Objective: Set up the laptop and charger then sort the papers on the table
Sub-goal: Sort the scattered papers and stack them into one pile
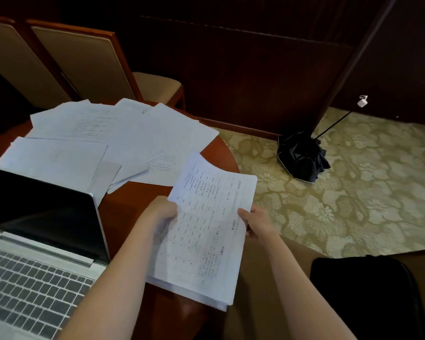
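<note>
I am holding a sheaf of printed sheets [206, 229] in both hands above the near right part of the round wooden tabletop [130, 207]. Whether its lower edge is touching the wood, I cannot tell. The left hand [161, 212] is gripping the sheaf's left edge with curled fingers. The right hand [257, 223] is pinching the right edge, thumb on top and the other fingers hidden beneath.

Beyond the sheaf, the loose papers [123, 133] are lying fanned and overlapping across the far side of the tabletop. The open laptop [42, 241], screen dark, is sitting to the left with some sheets tucked behind its lid. I am seeing no charger that I can identify with certainty.

In my judgement the step in hand is sorting. It should go best if I square the sheaf by tapping an edge on bare wood, keep both grips light so the corners are not creasing, and then add the fanned sheets one layer at a time.

Padded chairs [88, 62] are standing behind the tabletop, and a collapsed black umbrella [302, 158] is lying on the patterned carpet [366, 192].
</note>
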Tool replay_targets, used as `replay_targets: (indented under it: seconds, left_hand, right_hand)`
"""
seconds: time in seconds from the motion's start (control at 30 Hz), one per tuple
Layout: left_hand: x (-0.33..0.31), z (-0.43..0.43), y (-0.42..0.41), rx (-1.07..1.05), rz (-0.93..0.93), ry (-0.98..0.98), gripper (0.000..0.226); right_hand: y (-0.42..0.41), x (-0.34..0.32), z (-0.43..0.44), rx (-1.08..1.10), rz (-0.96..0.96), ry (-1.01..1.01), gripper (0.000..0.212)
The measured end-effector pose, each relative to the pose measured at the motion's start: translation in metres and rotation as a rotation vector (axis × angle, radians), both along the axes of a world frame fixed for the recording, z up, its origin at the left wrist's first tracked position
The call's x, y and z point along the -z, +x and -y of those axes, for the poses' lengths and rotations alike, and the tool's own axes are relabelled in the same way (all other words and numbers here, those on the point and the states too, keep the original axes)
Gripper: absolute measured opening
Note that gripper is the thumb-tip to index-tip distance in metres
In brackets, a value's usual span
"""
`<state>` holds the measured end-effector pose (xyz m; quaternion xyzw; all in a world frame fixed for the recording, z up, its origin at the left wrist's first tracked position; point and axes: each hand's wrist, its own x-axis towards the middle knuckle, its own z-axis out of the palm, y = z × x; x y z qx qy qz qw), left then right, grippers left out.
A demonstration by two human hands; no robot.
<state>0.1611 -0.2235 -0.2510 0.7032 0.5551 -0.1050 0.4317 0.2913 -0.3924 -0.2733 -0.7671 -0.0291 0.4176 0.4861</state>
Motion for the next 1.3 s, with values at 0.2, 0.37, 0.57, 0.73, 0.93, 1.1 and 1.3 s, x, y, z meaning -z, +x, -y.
replay_targets:
  seconds: [0.2, 0.37, 0.57, 0.73, 0.93, 1.1, 1.3]
  left_hand:
    - [0.018, -0.006, -0.012, 0.110, -0.046, 0.046, 0.009]
    - [0.034, -0.004, -0.017, 0.117, -0.108, 0.223, 0.059]
    - [0.040, -0.016, -0.011, -0.022, -0.052, 0.167, 0.091]
    - [0.021, -0.044, 0.009, -0.566, 0.352, -0.178, 0.067]
    - [0.014, -0.078, 0.014, -1.123, 0.717, -0.587, 0.067]
    - [0.021, -0.096, 0.019, -1.176, 0.737, -0.672, 0.059]
    - [0.022, -0.113, 0.033, -1.151, 0.713, -0.634, 0.039]
  right_hand:
    - [-0.007, 0.017, -0.001, 0.045, 0.189, -0.176, 0.031]
    - [-0.010, 0.030, -0.006, 0.002, 0.386, -0.305, 0.033]
    - [0.001, 0.023, -0.030, -0.102, 0.548, -0.272, 0.026]
    - [0.012, 0.001, -0.086, -0.081, 0.387, -0.050, 0.014]
    - [0.029, -0.006, -0.158, 0.047, -0.132, 0.114, 0.031]
    - [0.042, 0.002, -0.207, 0.065, -0.247, 0.091, 0.047]
    - [0.040, 0.004, -0.242, 0.075, -0.315, 0.086, 0.033]
